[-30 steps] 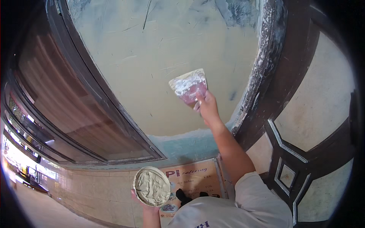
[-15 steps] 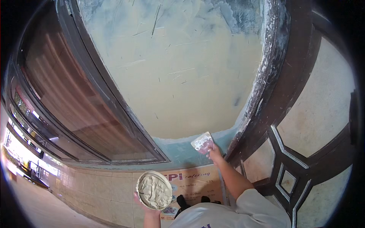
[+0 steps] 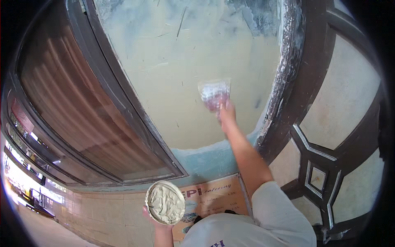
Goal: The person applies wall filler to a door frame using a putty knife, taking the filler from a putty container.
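Observation:
My right hand [image 3: 227, 114] is closed around a putty knife [image 3: 215, 94], its wide blade lying against the wall [image 3: 173, 111]; both look slightly blurred. Cream filler coats most of that wall, with scratch marks in it and bluish patches higher up. Below the filler's uneven lower edge runs a bare blue-green strip [image 3: 210, 162]. Low in front of me, my left hand [image 3: 153, 218] grips a round tub [image 3: 183, 193] from its side and underneath. Thick cream putty [image 3: 165, 203], ridged and stirred, fills the tub; most of my left fingers are hidden behind it.
A dark-framed window [image 3: 98, 111] with a brown curtain borders the wall on the left. On the right stand a worn door frame [image 3: 284, 82] and a dark panelled door [image 3: 337, 94]. A printed banner [image 3: 222, 197] lies on the tiled floor [image 3: 111, 210] below.
My right hand has moved the putty knife up the wall, from the blue-green strip onto the filler-coated area. My left hand and the tub stay nearly in place, while the view has shifted slightly.

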`<state>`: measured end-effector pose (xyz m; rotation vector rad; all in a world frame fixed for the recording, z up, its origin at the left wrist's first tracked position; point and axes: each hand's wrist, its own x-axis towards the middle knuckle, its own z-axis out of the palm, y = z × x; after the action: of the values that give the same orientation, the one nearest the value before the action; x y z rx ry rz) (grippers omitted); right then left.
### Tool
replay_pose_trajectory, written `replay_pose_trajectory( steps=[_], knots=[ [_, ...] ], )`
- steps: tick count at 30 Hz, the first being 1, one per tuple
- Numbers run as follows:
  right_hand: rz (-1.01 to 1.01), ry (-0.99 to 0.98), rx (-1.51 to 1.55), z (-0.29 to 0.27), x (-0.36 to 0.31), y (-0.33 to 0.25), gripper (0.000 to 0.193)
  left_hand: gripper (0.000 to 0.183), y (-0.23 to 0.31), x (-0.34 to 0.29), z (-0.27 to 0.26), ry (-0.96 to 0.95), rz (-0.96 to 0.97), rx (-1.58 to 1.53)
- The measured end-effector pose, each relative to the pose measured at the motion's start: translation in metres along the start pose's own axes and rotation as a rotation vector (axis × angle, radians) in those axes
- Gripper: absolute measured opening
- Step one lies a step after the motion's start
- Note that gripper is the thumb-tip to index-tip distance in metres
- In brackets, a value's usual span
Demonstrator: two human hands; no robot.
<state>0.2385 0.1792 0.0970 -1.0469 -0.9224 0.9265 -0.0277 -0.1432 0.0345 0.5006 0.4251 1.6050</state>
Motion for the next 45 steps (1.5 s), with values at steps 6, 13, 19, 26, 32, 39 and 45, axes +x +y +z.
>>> replay_pose_trajectory(
  steps=[6,13,19,26,32,39,45],
  knots=[
    [0.416,-0.032,-0.121,-0.038,-0.111,0.204,0.022,0.085,0.032,0.007,-0.021,0.016,0.007,-0.001],
    [-0.11,-0.136,0.182,0.042,-0.045,-0.027,0.017,0.087,0.042,0.036,-0.036,-0.011,-0.093,-0.057],
    [-0.066,-0.073,0.042,0.1,-0.024,-0.05,0.018,0.087,0.059,0.049,-0.06,-0.055,-0.129,-0.079],
    [0.237,0.023,-0.269,0.035,-0.125,0.251,0.027,0.087,0.076,0.054,-0.081,-0.032,-0.142,-0.042],
    [0.489,-0.075,-0.108,0.005,-0.163,0.234,0.022,0.088,0.09,0.06,-0.101,0.048,-0.176,-0.093],
    [-0.029,-0.014,0.149,0.042,-0.052,0.017,0.023,0.088,0.088,0.068,-0.095,0.007,-0.205,-0.118],
    [-0.149,0.021,-0.003,0.046,-0.001,-0.033,0.024,0.087,0.089,0.073,-0.099,-0.074,-0.238,-0.125]
  ],
)
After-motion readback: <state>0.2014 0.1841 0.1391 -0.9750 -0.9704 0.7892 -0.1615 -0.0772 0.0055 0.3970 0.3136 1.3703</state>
